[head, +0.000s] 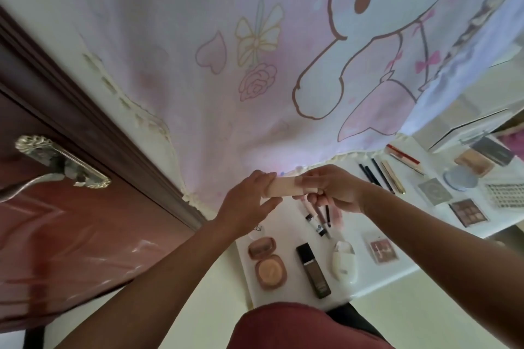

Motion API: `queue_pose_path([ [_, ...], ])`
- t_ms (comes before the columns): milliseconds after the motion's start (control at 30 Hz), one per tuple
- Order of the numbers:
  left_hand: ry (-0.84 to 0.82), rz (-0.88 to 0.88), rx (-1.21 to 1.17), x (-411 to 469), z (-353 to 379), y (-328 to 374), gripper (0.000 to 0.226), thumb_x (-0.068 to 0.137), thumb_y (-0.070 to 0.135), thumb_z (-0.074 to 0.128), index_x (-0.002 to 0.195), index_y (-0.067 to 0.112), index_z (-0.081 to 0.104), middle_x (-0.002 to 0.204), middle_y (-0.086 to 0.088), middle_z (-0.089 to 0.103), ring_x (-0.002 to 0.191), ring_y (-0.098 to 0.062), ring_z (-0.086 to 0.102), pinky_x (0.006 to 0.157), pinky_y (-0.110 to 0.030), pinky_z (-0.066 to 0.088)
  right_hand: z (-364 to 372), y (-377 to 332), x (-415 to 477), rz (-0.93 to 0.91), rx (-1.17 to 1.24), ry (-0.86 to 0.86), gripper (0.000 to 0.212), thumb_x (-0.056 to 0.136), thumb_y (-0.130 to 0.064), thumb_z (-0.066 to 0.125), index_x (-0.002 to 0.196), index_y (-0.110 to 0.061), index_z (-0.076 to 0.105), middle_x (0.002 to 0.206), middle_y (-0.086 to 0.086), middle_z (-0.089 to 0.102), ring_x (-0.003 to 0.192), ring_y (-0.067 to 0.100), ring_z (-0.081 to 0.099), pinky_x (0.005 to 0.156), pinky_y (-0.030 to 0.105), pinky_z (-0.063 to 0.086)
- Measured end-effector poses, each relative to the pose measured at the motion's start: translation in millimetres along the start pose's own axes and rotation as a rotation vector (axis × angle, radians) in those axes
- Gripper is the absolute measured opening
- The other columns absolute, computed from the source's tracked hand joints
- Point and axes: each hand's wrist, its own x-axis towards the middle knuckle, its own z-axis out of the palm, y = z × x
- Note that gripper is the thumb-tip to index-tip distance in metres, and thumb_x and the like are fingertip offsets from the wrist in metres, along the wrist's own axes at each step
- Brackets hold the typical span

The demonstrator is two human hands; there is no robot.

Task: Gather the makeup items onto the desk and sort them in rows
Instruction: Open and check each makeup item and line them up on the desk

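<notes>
Right hand (334,190) has its fingers curled round one end of a beige tube (285,186), left hand (249,197) just touches the other end with mostly straight fingers, both up over the white desk (355,231), above the open compact (268,262) and dark foundation bottle (314,270).
</notes>
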Motion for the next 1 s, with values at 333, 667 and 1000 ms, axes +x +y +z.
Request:
queue_pose_path([
  [333, -0.073, -0.07, -0.053, -12.4, -6.8, -1.3, 0.053, 0.092, 0.063, 0.034, 0.106, 0.017, 0.057, 0.085, -0.001, 0.065, 0.078, -0.022, 0.062, 0.074, -0.045, 0.048, 43.0, 10.0, 6.3, -0.085, 0.015, 0.376, 0.029, 0.099, -0.023, 0.045, 0.088, -0.006, 0.065, 0.06, 0.002, 0.043, 0.047, 0.013, 0.032, 0.045, 0.023, 0.022],
  [667, -0.154, -0.338, -0.838, -22.0, -28.3, -9.4, 0.035, 0.101, 0.038, 0.045, 0.101, 0.009, 0.064, 0.085, -0.023, 0.068, 0.063, -0.022, 0.06, 0.055, -0.03, 0.048, 47.8, 7.9, 3.8, -0.364, -0.337, 0.245, 0.019, 0.1, -0.018, 0.052, 0.117, -0.015, 0.06, 0.075, 0.0, 0.056, 0.058, 0.012, 0.049, 0.052, 0.026, 0.04],
  [1000, -0.15, -0.396, -1.074, -20.8, -30.8, -5.2, 0.028, 0.101, 0.028, 0.047, 0.109, 0.005, 0.061, 0.087, -0.02, 0.066, 0.066, -0.025, 0.051, 0.057, -0.029, 0.044, 34.9, -14.4, -8.6, -0.236, -0.094, 0.143, 0.026, 0.098, -0.023, 0.058, 0.103, 0.0, 0.07, 0.095, 0.016, 0.07, 0.074, 0.027, 0.07, 0.054, 0.029, 0.05],
])
